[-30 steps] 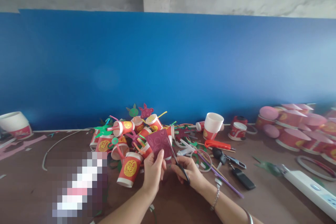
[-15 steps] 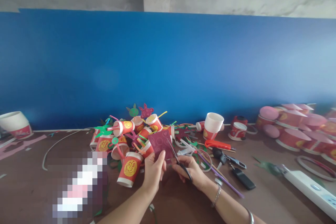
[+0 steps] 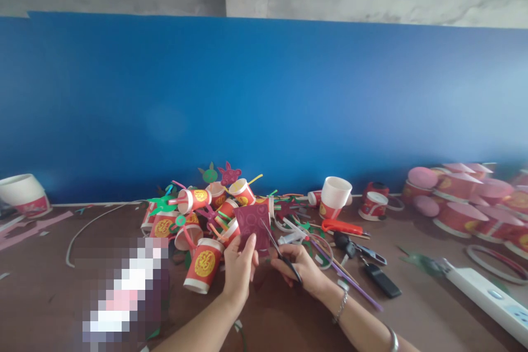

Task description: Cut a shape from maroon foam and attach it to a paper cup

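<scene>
Between the thumb and fingers of my left hand (image 3: pixel 241 264) is a square of dark purple-red paper (image 3: pixel 251 225) with shapes drawn on it. My right hand (image 3: pixel 299 269) grips a pair of black-handled scissors (image 3: pixel 284 257), their blades pointing up and left at the right edge of the paper. Whether the blades have entered the paper is hard to make out. Behind the paper lies a heap of red and white paper cups (image 3: pixel 193 201) with colourful paper cutouts. One red cup (image 3: pixel 204 265) leans just left of my left hand.
A white cup (image 3: pixel 335 198), an orange-red utility knife (image 3: pixel 344 227) and keys with a black fob (image 3: pixel 381 280) lie to the right. Farther right are a white power strip (image 3: pixel 487 300) and several pink-topped cups (image 3: pixel 462 217). A blue panel (image 3: pixel 264 104) stands behind the table.
The paper has turned slightly and tilted in my left hand, and that hand has shifted a little left. My right hand and the scissors look almost unmoved.
</scene>
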Motion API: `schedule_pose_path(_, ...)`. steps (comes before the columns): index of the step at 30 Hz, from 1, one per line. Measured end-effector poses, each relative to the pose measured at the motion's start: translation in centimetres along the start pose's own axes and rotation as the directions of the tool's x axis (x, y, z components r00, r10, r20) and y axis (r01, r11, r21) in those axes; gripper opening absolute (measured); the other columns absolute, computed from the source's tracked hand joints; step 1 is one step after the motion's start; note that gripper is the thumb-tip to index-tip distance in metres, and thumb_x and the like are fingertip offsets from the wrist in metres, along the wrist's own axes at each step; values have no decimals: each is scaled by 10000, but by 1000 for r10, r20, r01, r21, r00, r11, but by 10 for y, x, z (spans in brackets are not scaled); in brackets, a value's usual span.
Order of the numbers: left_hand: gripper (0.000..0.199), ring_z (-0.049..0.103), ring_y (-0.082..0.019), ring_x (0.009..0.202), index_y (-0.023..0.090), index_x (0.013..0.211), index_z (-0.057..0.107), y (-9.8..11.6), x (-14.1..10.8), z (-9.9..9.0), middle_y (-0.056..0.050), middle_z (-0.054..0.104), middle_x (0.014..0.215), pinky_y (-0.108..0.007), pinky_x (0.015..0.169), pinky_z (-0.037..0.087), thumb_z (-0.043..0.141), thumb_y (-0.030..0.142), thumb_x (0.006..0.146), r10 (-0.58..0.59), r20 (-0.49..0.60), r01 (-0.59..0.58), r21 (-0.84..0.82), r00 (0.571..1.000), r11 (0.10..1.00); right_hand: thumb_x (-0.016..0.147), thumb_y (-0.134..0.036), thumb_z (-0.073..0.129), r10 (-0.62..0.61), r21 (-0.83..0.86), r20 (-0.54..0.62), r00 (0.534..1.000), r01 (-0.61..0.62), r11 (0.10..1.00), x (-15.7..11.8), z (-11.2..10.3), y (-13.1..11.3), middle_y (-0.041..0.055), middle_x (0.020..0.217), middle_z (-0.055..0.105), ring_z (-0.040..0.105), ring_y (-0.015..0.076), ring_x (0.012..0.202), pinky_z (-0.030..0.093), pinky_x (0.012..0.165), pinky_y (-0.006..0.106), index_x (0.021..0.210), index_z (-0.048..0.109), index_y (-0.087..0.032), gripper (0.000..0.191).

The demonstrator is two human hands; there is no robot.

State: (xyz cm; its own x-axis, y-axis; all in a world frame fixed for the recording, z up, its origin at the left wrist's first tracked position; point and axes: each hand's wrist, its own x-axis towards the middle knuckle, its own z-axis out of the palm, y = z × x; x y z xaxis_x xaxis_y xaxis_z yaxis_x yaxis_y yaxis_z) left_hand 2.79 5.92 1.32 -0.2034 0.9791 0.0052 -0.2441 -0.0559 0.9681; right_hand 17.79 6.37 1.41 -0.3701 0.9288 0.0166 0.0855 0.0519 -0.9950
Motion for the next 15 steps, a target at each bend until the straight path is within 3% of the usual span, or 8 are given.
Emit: schedule_pose_path(15,344,281,-8,261,168,728,477,2,1,0,96,460,407,-122,282,167,633,475,736,61,-74,-66,-61,995,996,697,-384,686,11,-28,8,1000,-11,1000,1,-2,4,-75,401,432,371,40,313,285,312,146,630,528,-148,292)
